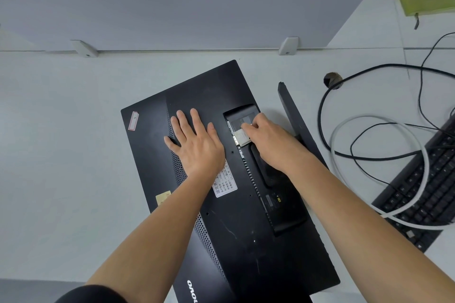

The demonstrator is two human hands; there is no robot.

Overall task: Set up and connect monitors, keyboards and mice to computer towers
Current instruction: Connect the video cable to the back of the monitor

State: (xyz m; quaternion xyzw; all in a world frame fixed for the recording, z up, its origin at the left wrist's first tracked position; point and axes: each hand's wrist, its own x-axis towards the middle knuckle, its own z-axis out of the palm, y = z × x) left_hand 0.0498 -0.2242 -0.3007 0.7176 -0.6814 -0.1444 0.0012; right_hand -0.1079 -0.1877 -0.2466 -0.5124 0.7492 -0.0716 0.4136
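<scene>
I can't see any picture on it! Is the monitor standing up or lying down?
Lying face down on the desk. The monitor shows its vented back upward, and the left hand rests flat on it.

My one view comes from the head camera, set above the desk [61, 155] and facing forward and steeply down, so I look almost straight onto the back of the monitor [246, 241]. It sits close: both forearms run in from the bottom edge, and the left hand [194, 140], flat on the monitor, and the right hand [268, 135], pinching a white plug [242, 136], land near the middle of the frame. The wide lens bows the divider [172, 12] along the top and catches the keyboard [443, 179] at the right edge.
</scene>
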